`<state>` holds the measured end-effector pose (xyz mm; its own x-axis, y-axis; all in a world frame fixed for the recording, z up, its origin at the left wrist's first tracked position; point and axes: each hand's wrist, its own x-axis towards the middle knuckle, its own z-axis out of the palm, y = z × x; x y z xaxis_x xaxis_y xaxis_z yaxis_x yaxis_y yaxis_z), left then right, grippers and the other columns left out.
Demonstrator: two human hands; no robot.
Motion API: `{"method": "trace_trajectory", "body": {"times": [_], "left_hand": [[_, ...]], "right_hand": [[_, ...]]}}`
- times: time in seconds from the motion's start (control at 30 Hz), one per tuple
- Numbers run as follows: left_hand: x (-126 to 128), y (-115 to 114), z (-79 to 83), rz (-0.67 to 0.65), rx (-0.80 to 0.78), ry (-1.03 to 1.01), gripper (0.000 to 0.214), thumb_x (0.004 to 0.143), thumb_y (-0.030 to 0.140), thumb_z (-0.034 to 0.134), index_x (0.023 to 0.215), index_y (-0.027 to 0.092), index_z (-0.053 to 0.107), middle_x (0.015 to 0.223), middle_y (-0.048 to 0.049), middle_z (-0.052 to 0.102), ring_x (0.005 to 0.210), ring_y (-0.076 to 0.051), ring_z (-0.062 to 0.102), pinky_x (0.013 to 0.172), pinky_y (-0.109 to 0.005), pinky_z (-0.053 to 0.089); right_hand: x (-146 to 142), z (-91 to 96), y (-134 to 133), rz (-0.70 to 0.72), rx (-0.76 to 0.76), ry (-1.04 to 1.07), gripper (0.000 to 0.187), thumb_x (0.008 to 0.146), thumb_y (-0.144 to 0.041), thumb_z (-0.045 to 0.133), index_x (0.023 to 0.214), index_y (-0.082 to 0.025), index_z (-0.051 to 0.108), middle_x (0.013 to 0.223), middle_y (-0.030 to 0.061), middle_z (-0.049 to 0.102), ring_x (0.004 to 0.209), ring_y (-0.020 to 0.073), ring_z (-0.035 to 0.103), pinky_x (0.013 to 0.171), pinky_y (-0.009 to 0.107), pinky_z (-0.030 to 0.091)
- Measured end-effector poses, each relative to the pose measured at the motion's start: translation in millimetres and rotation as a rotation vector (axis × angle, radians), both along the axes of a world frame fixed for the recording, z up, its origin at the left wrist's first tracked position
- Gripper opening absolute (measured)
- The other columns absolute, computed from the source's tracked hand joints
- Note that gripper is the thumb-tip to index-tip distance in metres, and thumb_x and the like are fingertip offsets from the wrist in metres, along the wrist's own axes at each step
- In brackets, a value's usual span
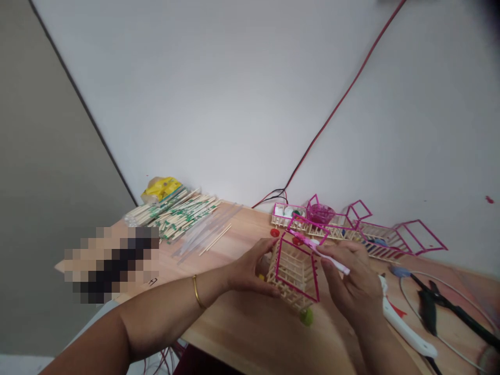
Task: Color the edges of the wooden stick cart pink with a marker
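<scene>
My left hand (252, 271) is closed around the left side of a small model built of wooden sticks (295, 273), keeping it tilted above the table. Magenta paint outlines the frame at its top. My right hand (349, 281) grips a white toothbrush (332, 259) whose pink-stained bristle end lies by the model's far edge. Whether the bristles touch the wood I cannot tell. A round green piece (307, 316) shows under the model's near corner. Just beyond the brush stand more stick models with magenta edges (339, 229), and a tub of magenta paint (320, 213) sits among them.
Bundles of wrapped chopsticks (183, 213) and a yellow bag (161, 188) lie at the back left of the wooden table (234, 323). Two bare sticks (215, 240) rest nearby. On the right are a white-handled tool (410, 328), black-handled pliers (449, 302) and a cable. Red caps (275, 233) lie behind the model.
</scene>
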<state>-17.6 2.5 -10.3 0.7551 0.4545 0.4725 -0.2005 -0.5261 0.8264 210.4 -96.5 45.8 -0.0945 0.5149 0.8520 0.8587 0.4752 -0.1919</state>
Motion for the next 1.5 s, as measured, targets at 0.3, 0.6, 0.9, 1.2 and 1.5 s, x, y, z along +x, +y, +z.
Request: {"method": "trace_trajectory", "body": {"times": [0.3,0.6,0.9,1.2,1.5], "left_hand": [[-0.8,-0.8,-1.6,-0.015,0.033,0.008,0.116,0.057,0.053,0.090,0.153,0.027,0.031,0.153,-0.0162,0.039,0.142,-0.039,0.038,0.120,-0.058,0.030],[-0.8,-1.5,-0.7,-0.019,0.032,0.006,0.115,0.057,0.051,0.091,0.153,0.027,0.032,0.154,-0.0165,0.038,0.141,-0.039,0.039,0.119,-0.059,0.032],[0.8,-2.7,0.3,-0.034,0.018,-0.003,0.115,0.057,0.049,0.092,0.153,0.027,0.032,0.152,-0.0155,0.041,0.142,-0.038,0.039,0.120,-0.056,0.031],[-0.3,-4.9,2.3,-0.041,-0.040,0.024,0.113,0.055,0.050,0.092,0.151,0.026,0.036,0.150,-0.0151,0.044,0.140,-0.037,0.041,0.119,-0.055,0.033],[1.5,-5.3,-0.8,-0.050,-0.025,0.021,0.113,0.054,0.047,0.094,0.150,0.025,0.037,0.149,-0.0155,0.044,0.139,-0.038,0.042,0.119,-0.057,0.032]], "right_hand": [[1.2,-0.6,-1.9,-0.017,0.008,0.006,0.014,0.093,-0.025,0.060,0.103,-0.023,0.068,0.088,0.0043,0.064,0.087,0.0186,0.058,0.071,0.030,0.048],[-0.9,2.1,1.0,0.023,0.019,-0.024,0.013,0.093,-0.023,0.059,0.103,-0.022,0.067,0.085,0.0035,0.066,0.087,0.0182,0.057,0.073,0.029,0.047],[2.1,0.3,-1.2,0.020,0.012,-0.008,0.014,0.093,-0.025,0.059,0.104,-0.022,0.068,0.087,0.0034,0.066,0.086,0.0168,0.061,0.070,0.028,0.048],[2.6,-1.4,-2.0,-0.004,0.135,0.082,0.018,0.089,-0.020,0.063,0.107,-0.022,0.068,0.090,0.0041,0.069,0.088,0.0183,0.061,0.078,0.032,0.049],[3.4,-1.0,0.4,-0.049,0.124,0.018,0.022,0.090,-0.019,0.063,0.111,-0.023,0.067,0.092,0.0048,0.069,0.088,0.0188,0.058,0.078,0.032,0.048]]}}
